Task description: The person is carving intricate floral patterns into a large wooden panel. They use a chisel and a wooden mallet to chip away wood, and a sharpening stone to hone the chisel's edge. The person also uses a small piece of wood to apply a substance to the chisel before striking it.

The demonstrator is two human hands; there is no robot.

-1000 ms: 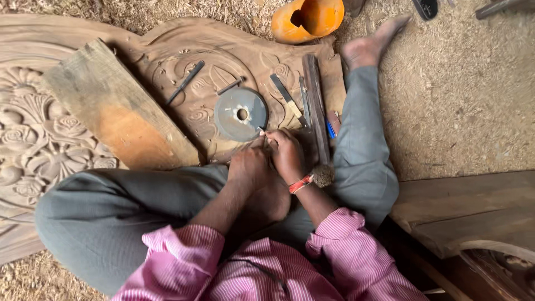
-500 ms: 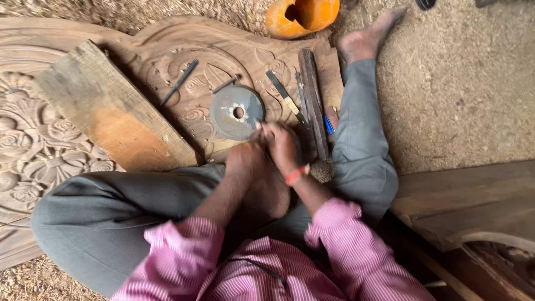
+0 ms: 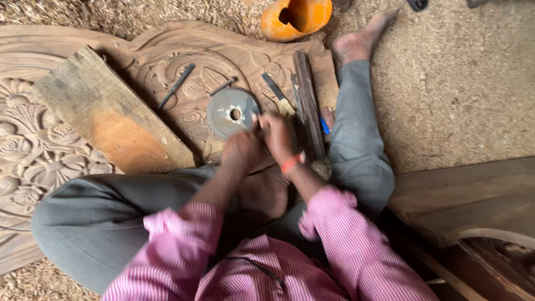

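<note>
Since the earlier frames both hands have stayed pressed together at the near edge of the round grey metal disc with a centre hole (image 3: 232, 112), and the view has drifted slightly, so the disc now sits a little lower in the picture. The left hand (image 3: 241, 151) is curled closed, its fingers bunched towards the disc's lower rim; motion blur hides what, if anything, it grips. The right hand (image 3: 277, 134), with an orange band at the wrist, is also closed, fingertips touching the disc's right edge, seemingly pinching something small that cannot be made out. The disc lies flat on the large carved wooden panel with floral relief (image 3: 33, 139). A thick plain wooden plank (image 3: 111, 114) rests diagonally on the panel to the left. Slender dark metal chisels (image 3: 176, 85) lie above the disc, and a long dark wooden strip (image 3: 309, 106) lies just to its right. An orange gourd-shaped vessel (image 3: 295, 17) stands on the sawdust beyond.
</note>
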